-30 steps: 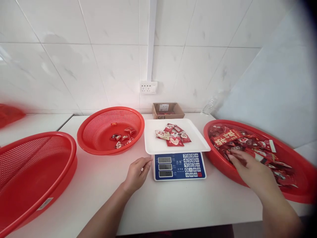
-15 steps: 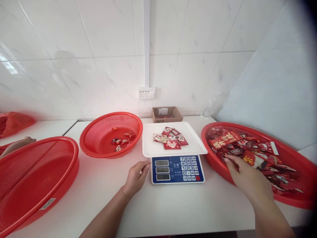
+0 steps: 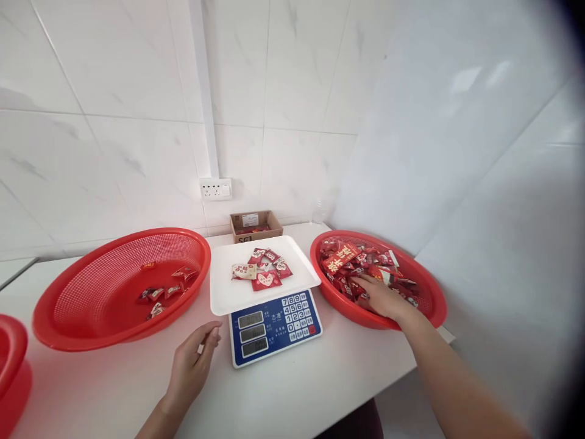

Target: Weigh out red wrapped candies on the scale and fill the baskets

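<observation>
The right hand (image 3: pixel 382 299) is lying palm down in the right basket (image 3: pixel 437 310), its fingers spreading over the red packets (image 3: pixel 340 259) heaped there. Whether it is pinching any packet cannot be told, since the fingertips are sinking into the pile. The wrist is crossing the basket's near rim and the forearm is stretching back toward the person at a low slant. The packets are filling most of that basket, piling up beyond the hand, toward the wall.

Just left of this basket, a scale (image 3: pixel 274 326) is sitting with a white tray (image 3: pixel 228 294) on top. A few packets (image 3: pixel 260 273) are lying near the tray's middle.

The left hand (image 3: pixel 192 363) is resting on the table (image 3: pixel 297 384) just beside the scale's near left corner. It is holding nothing, with its fingers loosely curling and pointing at the scale.

Beyond and to the left of this hand, the left basket (image 3: pixel 82 292) is holding only a handful of sweets (image 3: pixel 162 292) on its floor. A small box (image 3: pixel 255 224) is standing behind the tray, against the wall.
</observation>
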{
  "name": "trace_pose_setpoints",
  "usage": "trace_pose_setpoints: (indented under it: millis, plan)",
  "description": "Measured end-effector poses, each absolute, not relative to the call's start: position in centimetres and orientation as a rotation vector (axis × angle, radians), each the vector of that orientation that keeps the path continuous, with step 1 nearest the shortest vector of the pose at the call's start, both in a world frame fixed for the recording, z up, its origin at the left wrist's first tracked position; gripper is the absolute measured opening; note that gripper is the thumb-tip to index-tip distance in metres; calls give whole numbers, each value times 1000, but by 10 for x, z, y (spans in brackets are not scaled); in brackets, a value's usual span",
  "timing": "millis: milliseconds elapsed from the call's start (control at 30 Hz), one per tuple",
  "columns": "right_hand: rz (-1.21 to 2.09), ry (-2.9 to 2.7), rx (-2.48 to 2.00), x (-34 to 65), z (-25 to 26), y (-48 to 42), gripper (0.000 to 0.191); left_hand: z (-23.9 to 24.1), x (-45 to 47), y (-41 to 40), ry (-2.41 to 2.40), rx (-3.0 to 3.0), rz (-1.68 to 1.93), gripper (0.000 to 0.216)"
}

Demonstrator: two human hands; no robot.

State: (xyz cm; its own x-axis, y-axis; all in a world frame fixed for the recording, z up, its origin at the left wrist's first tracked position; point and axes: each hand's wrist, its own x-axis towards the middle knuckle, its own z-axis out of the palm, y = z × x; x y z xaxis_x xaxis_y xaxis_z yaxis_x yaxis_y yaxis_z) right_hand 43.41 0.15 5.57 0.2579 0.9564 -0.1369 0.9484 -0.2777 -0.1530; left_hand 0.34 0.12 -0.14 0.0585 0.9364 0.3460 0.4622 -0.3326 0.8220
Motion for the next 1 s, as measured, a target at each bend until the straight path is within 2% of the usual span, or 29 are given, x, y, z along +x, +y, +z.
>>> trace_pose_setpoints:
  millis: [100,300,467,533,767,1000]
  plan:
    - [288,-1836,-2523,430,52,4,58,-1,4,1,1415,1839,1195,37]
    - [198,-1656,-2409,435,49,8,28,-6,2,2,1379,1872,1185,32]
    - [-244,-1427,-2038,426,62,7,26,-8,2,2,1351,1841,1203,31]
    - [-208,-1397,-1877,405,68,12,28,-8,3,2,1330,1846,1194,31]
    - [222,-1710,-1452,291,64,60,25,-8,3,1,1326,1820,1207,32]
    - [94,-1819,-1405,272,65,73,34,-8,0,2,1341,1784,1252,31]
